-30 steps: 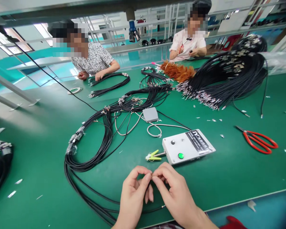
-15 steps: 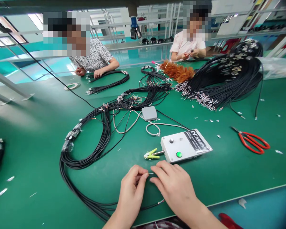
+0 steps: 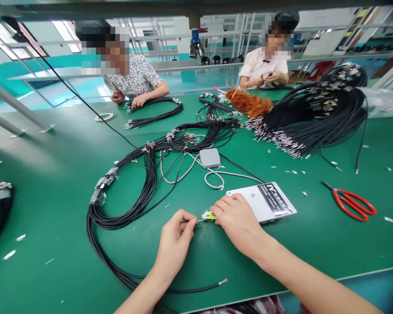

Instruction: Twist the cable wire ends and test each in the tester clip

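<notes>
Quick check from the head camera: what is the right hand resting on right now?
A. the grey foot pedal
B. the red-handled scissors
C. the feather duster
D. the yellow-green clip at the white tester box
D: the right hand sits on the yellow-green clip at the white tester box; the scissors lie apart.

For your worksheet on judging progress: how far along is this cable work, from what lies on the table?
Done: one cable end lies stripped near the table edge. In hand: the left hand pinches a thin wire tip at the yellow clip, where the right hand rests beside the white box. Left: the big cable pile.
</notes>
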A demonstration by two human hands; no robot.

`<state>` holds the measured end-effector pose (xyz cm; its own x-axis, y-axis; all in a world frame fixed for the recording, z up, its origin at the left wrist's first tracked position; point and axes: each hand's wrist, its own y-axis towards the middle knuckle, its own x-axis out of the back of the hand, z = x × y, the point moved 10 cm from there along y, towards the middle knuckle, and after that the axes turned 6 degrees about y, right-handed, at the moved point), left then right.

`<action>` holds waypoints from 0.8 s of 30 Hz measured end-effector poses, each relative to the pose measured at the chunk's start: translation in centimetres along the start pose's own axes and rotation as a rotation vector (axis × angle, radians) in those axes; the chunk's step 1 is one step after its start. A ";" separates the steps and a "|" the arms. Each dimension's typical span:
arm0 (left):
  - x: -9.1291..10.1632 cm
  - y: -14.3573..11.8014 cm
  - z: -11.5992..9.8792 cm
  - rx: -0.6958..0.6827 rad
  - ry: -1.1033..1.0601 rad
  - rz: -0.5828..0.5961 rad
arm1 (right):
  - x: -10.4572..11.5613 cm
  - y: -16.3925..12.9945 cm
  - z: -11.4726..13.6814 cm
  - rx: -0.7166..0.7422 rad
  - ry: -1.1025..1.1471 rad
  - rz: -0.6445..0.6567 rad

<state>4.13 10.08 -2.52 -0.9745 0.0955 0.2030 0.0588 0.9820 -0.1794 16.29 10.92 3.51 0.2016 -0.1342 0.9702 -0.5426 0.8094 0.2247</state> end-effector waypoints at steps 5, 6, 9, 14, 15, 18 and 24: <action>0.0 0.8 -0.1 -0.016 0.062 -0.036 | -0.4 0.3 0.0 0.012 0.011 0.025; -0.1 0.8 -0.1 -0.018 0.069 -0.039 | -0.4 0.3 0.0 0.011 0.011 0.029; -0.5 1.0 -0.1 -0.028 0.089 -0.040 | -0.3 0.4 0.0 0.005 0.010 0.043; -0.8 1.3 -0.1 -0.042 0.114 -0.047 | -0.4 0.6 0.0 -0.001 0.004 0.063; -0.9 1.3 -0.1 -0.044 0.119 -0.050 | -0.5 0.5 0.0 -0.003 0.003 0.067; -0.9 1.5 -0.1 -0.051 0.135 -0.057 | -0.7 0.6 0.1 -0.009 0.001 0.078; -0.8 1.4 0.0 -0.048 0.149 -0.068 | -0.2 0.5 0.2 -0.016 0.024 0.077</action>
<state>5.01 11.37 -2.97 -0.9338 0.0482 0.3546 0.0076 0.9933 -0.1150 15.82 11.26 3.45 0.1797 -0.0579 0.9820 -0.5441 0.8258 0.1482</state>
